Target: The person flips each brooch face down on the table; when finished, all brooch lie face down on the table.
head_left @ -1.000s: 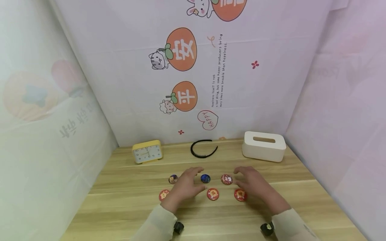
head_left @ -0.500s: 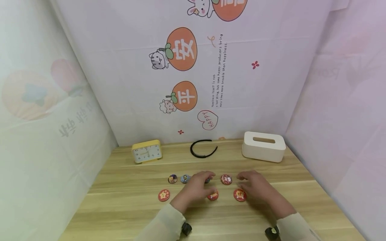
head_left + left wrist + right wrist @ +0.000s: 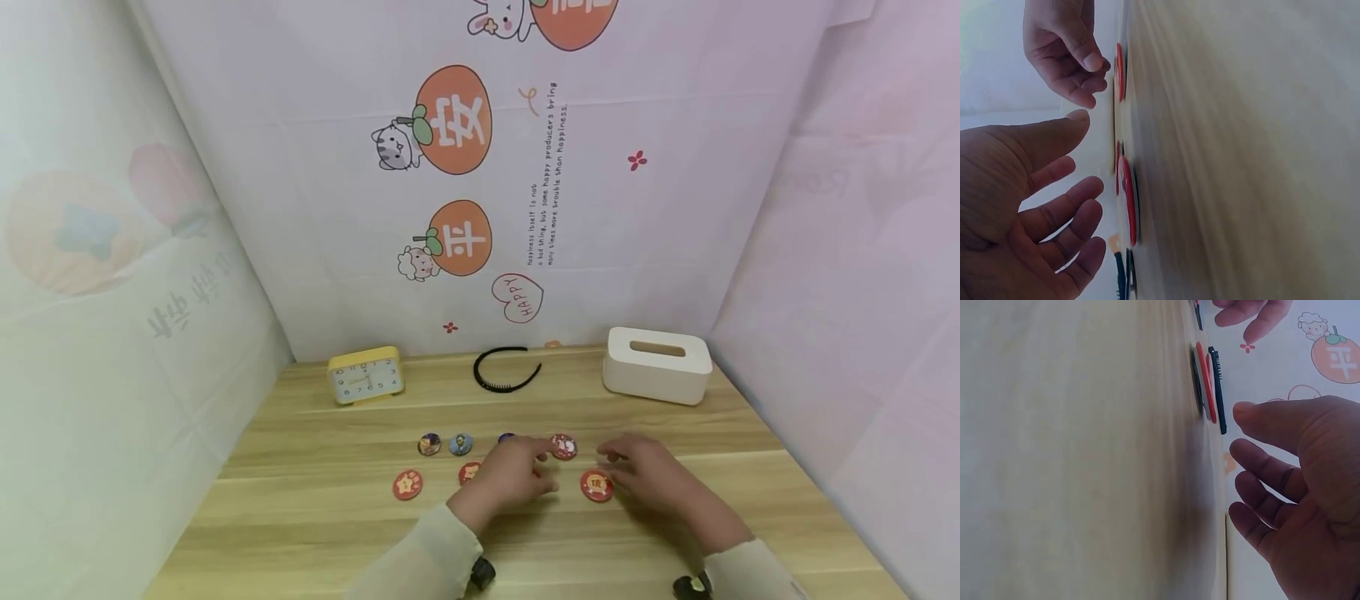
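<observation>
Round pin badges lie in two rows on the wooden table. My left hand (image 3: 510, 477) hovers over the middle of them, fingers relaxed and holding nothing. It partly covers a dark blue badge (image 3: 507, 437) and a red badge (image 3: 469, 472). Its fingertips are near a red badge with a white figure (image 3: 564, 447). My right hand (image 3: 648, 471), loosely bent and holding nothing, is just right of another red badge (image 3: 597, 485). The left wrist view shows a gap between the left fingers and a red-rimmed badge (image 3: 1127, 200). In the right wrist view the right fingers (image 3: 1260, 487) are spread.
Farther left lie a star badge (image 3: 408, 485), a light blue badge (image 3: 461, 443) and a dark picture badge (image 3: 430, 444). Behind stand a yellow alarm clock (image 3: 366, 377) and a white tissue box (image 3: 657, 367), with a black headband (image 3: 497, 387) between them. Printed cloth surrounds the table.
My left hand has moved right across the badges, uncovering the light blue and star badges and covering the middle red one. My right hand has shifted slightly right and nearer me.
</observation>
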{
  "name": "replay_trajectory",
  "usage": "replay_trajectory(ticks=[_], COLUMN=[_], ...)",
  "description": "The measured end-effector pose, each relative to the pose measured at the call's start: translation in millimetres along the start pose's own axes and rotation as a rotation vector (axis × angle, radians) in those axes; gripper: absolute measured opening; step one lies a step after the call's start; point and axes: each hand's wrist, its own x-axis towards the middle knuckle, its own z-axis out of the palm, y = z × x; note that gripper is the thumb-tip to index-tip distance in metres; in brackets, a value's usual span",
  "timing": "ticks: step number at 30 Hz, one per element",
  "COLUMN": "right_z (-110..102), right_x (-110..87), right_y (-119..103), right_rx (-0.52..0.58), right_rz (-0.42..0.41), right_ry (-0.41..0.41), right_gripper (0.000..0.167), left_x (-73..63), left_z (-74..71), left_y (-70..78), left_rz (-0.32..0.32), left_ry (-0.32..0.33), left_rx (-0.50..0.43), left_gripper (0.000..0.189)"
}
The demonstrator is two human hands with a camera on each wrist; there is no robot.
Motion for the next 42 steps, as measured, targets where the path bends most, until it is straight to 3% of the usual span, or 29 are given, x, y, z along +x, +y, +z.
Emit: replay_trajectory(ticks=[10,19,30,42], right_z=[-4.8,-3.4,-0.6,2.4], right_x=[-6.5,-12.6,-16.7,-14.4], right_y=[0.6,4.8,8.8,6.7], right_rx=[0.007,0.061,0.058,0.086], right_rz=[0.023,0.05,0.011,-0.044], right_ry=[-0.05,-0.099,-0.105,-0.114], right_gripper=[0.028,0.032,0.034,0.028], left_x=[8.2,15.4,17.5,23.1], left_z=[8.5,19.6,23.6,28.1], left_y=[14.1,21.2,34.8,36.6], left_rz=[-0.012,-0.019,0.001,0.038], left_ry=[-0.007,-0.029,-0.044,-0.018], left_rx=[0.156,0.214,0.312,0.372], left_gripper=[0.05,0.055,0.05,0.033])
